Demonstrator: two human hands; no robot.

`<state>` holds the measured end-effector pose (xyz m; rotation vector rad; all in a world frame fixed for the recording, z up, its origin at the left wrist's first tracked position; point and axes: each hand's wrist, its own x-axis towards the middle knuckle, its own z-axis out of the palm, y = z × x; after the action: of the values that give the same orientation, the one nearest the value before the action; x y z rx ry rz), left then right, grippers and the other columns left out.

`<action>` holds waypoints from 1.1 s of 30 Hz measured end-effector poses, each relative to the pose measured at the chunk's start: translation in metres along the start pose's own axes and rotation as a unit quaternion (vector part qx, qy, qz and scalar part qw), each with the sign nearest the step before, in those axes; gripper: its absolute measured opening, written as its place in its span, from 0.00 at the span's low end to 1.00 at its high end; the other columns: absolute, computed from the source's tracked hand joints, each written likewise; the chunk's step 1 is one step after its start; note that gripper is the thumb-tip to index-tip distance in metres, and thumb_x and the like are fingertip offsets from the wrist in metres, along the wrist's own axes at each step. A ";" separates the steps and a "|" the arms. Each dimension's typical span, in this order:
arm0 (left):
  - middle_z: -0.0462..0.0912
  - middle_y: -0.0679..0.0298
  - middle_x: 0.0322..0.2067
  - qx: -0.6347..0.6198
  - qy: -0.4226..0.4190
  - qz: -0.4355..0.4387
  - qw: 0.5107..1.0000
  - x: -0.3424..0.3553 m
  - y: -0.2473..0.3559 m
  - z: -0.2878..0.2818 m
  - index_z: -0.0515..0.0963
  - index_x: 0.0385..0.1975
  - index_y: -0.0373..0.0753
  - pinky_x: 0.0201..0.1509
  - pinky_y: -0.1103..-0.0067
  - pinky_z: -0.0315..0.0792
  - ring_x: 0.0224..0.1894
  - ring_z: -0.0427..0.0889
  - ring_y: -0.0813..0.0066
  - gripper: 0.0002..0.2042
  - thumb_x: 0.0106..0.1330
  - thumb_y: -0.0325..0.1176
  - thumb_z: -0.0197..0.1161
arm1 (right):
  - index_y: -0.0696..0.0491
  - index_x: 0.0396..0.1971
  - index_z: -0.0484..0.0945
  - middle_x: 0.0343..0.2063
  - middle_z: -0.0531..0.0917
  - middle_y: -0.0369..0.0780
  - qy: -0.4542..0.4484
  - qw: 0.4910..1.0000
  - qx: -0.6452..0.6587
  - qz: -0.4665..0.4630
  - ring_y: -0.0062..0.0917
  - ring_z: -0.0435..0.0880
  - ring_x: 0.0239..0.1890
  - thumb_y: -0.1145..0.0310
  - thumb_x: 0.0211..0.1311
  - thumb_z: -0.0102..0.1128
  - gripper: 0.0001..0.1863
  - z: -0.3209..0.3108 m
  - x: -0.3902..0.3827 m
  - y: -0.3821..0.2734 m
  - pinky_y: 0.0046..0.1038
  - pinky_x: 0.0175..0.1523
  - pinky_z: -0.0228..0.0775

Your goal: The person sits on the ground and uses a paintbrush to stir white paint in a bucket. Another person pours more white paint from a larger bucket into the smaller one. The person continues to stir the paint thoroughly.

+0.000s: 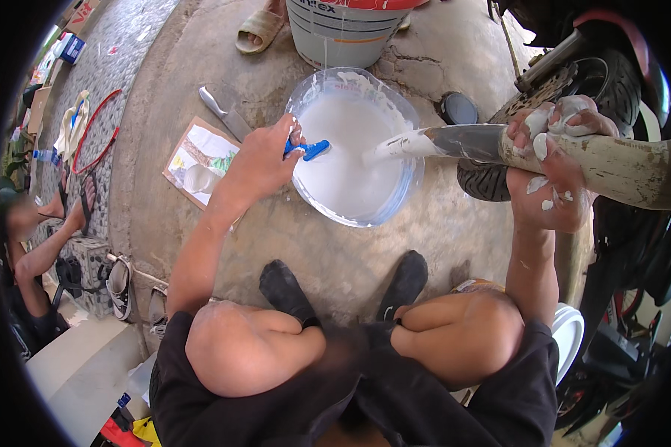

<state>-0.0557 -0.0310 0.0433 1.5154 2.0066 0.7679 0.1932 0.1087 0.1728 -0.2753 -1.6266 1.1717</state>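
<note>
A round, clear-walled tub (pixel 401 195) of white liquid, like paint, stands on the floor in front of me. My left hand (pixel 272 155) is closed around a small blue plastic tool (pixel 317 150) at the tub's left side; its working end is hard to make out. My right hand (pixel 553 164), spotted with white, grips a thick pole (pixel 466 141). This pole slants in from the right, and its white-coated end dips into the liquid. Left of the tub lie a knife (pixel 215 101) and a board with a picture (pixel 180 165), bearing a white cup (pixel 200 179).
A large grey bucket (pixel 343 39) with a red rim stands beyond the tub, near a sandal (pixel 259 31). A dark round lid (pixel 460 109) and a motorcycle tyre (pixel 486 180) are at right. My socked feet flank the near side. Another person's leg (pixel 46 257) shows far left.
</note>
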 end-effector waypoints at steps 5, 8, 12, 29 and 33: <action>0.83 0.56 0.33 -0.024 0.017 -0.049 0.998 0.000 0.006 -0.004 0.66 0.36 0.33 0.39 0.71 0.71 0.35 0.81 0.59 0.13 0.55 0.25 0.62 | 0.58 0.31 0.71 0.31 0.68 0.44 -0.018 1.000 0.010 0.009 0.28 0.73 0.27 0.81 0.36 0.56 0.15 0.008 -0.003 0.003 0.30 0.28 0.69; 0.83 0.57 0.33 -0.052 0.015 -0.063 0.997 0.003 0.008 -0.009 0.66 0.39 0.32 0.40 0.71 0.72 0.37 0.82 0.59 0.14 0.56 0.25 0.61 | 0.58 0.31 0.70 0.30 0.68 0.44 -0.037 0.999 0.017 0.010 0.28 0.73 0.26 0.81 0.36 0.55 0.15 0.008 0.003 -0.004 0.30 0.28 0.70; 0.83 0.56 0.35 -0.035 0.025 -0.054 0.998 0.002 0.002 -0.009 0.65 0.40 0.31 0.41 0.71 0.71 0.38 0.81 0.58 0.15 0.56 0.25 0.61 | 0.57 0.34 0.65 0.28 0.67 0.43 -0.037 0.999 0.009 0.001 0.26 0.72 0.21 0.78 0.36 0.50 0.18 0.017 0.008 -0.003 0.33 0.29 0.70; 0.75 0.45 0.18 0.132 0.034 0.102 0.985 0.033 -0.015 0.015 0.63 0.36 0.28 0.30 0.59 0.70 0.27 0.77 0.44 0.12 0.51 0.16 0.49 | 0.56 0.34 0.65 0.27 0.66 0.43 -0.037 0.998 0.051 0.018 0.26 0.72 0.20 0.75 0.37 0.51 0.17 0.034 0.015 0.000 0.34 0.29 0.70; 0.75 0.45 0.19 0.147 0.020 0.080 0.986 0.036 -0.019 0.019 0.63 0.34 0.28 0.31 0.59 0.70 0.27 0.77 0.43 0.12 0.48 0.15 0.50 | 0.56 0.34 0.65 0.29 0.66 0.42 -0.044 0.998 0.035 -0.009 0.26 0.72 0.21 0.75 0.38 0.51 0.16 0.042 0.015 0.009 0.33 0.29 0.69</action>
<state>-0.0644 0.0023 0.0143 1.8610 2.1198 0.5852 0.1486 0.1006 0.1772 -0.1652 -1.6570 1.2392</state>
